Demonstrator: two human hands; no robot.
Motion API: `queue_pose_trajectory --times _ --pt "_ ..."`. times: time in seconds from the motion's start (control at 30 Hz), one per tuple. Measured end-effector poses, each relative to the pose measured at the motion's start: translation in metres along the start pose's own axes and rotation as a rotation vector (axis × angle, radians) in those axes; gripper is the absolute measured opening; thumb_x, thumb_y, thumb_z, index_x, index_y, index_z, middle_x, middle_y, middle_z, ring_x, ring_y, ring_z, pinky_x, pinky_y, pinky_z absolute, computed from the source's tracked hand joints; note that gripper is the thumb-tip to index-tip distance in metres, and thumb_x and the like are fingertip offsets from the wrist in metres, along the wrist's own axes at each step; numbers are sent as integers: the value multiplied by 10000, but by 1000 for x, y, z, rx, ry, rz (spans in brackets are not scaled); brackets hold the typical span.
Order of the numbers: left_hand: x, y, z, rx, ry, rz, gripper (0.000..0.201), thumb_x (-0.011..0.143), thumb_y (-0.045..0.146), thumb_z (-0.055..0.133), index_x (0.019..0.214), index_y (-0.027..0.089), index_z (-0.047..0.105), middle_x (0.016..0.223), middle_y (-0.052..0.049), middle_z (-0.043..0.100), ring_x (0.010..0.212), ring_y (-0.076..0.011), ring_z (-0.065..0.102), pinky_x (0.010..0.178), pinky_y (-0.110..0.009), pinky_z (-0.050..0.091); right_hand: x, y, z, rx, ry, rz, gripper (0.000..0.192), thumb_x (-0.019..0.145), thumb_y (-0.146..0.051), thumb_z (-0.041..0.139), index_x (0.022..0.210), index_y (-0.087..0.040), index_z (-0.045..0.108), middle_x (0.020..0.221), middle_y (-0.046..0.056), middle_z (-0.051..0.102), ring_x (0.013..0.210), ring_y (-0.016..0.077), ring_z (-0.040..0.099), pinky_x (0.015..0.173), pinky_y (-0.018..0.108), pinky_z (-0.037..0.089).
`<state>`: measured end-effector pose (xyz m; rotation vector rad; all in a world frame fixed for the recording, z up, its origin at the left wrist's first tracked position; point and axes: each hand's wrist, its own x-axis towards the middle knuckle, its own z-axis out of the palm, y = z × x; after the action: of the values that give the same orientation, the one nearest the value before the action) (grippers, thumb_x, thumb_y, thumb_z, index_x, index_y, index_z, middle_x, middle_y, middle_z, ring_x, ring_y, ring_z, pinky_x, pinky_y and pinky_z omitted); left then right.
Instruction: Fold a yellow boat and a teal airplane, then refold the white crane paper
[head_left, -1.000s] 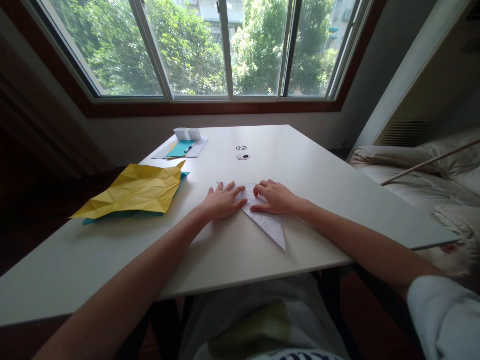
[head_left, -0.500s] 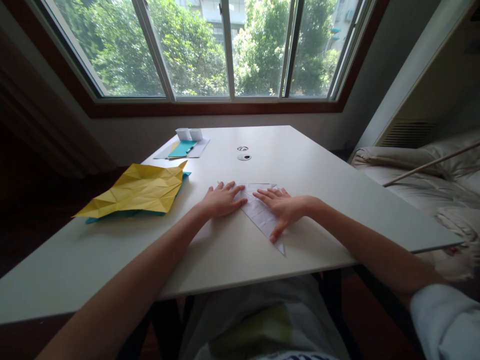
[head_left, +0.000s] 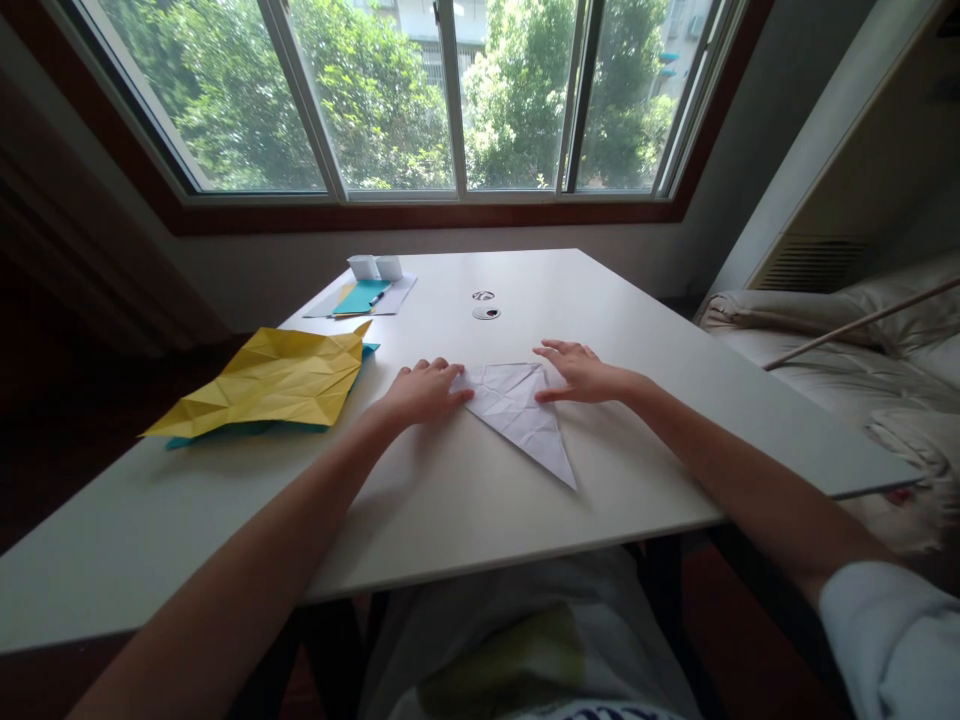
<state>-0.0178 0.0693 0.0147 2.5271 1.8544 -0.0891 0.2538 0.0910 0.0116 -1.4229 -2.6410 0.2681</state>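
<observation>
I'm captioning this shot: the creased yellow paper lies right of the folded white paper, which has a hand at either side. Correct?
Not quite: the head view shows the creased yellow paper lying left of the folded white paper, which does have the left hand and right hand at either side.

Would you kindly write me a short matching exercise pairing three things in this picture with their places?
1. Creased white paper
2. Yellow sheet
3. Pen

A. Over a large teal sheet
B. Farther back on the table, by the small teal paper
C. Between the left hand and right hand

Pairs: 1-C, 2-A, 3-B.
</observation>
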Motion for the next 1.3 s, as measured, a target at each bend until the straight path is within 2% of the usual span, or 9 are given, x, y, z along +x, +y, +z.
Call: queue_pose_trajectory --times 0.2,0.43,0.57,0.73,0.87,0.97,1.03,1.17,1.3 --pt "4 -6 1 -12 8 -23 720 776 673 322 1296 185 420 1314 -162 432 1169 -340 389 891 -455 352 11 22 8 -11 27 -36 584 798 -603 448 1216 -206 537 1331 132 460 1223 315 386 1000 466 275" --pt "3 -7 0 -32 8 -15 748 759 696 313 1281 176 439 1295 -157 435 1163 -331 390 884 -435 372 11 16 1 90 106 -81 379 820 -423 511 1106 -184 580 1173 106 580 1097 249 510 938 386 358" --pt "3 -7 -1 -26 16 -7 749 753 704 309 1270 182 454 1279 -153 439 1155 -332 395 882 -444 373 9 8 1 245 146 -70 318 780 -351 574 1040 -168 574 1079 91 616 1014 211 553 871 336 410" --pt "3 -9 1 -36 36 26 726 755 700 328 1259 199 471 1255 -146 452 1147 -331 407 883 -446 379 11 1 7 411 198 70 255 727 -218 622 970 -182 553 857 33 627 793 145 587 732 278 459" --pt "4 -8 2 -51 151 44 608 780 613 406 1229 213 500 1217 -128 484 1102 -319 453 868 -447 397 14 1 5 809 210 170 268 713 -189 659 956 -161 547 718 8 599 626 104 569 609 240 480" --pt "2 2 -1 -141 286 79 459 815 494 443 1168 220 545 1149 -97 524 1038 -271 514 853 -397 422 14 -3 0 1164 220 284 267 711 -178 681 937 -158 541 667 -6 596 556 86 561 575 240 508" --pt "-1 13 -5 -253 344 112 435 827 487 439 1142 212 559 1125 -89 533 983 -238 552 831 -362 444 12 -7 -2 1302 246 343 279 703 -168 697 931 -160 536 681 -2 609 561 88 579 594 249 527" --pt "-11 38 -12 -382 346 180 602 765 620 472 1205 211 503 1182 -97 512 979 -250 567 772 -352 480 9 -17 -3 1420 271 380 299 710 -197 707 949 -168 529 717 17 633 607 102 612 619 251 537" --pt "-18 54 -13 -364 324 197 703 697 689 504 1228 229 476 1165 -93 534 963 -267 574 764 -375 484 7 -25 -3 1523 234 281 365 684 -243 735 985 -180 538 749 11 638 685 113 625 672 259 526"
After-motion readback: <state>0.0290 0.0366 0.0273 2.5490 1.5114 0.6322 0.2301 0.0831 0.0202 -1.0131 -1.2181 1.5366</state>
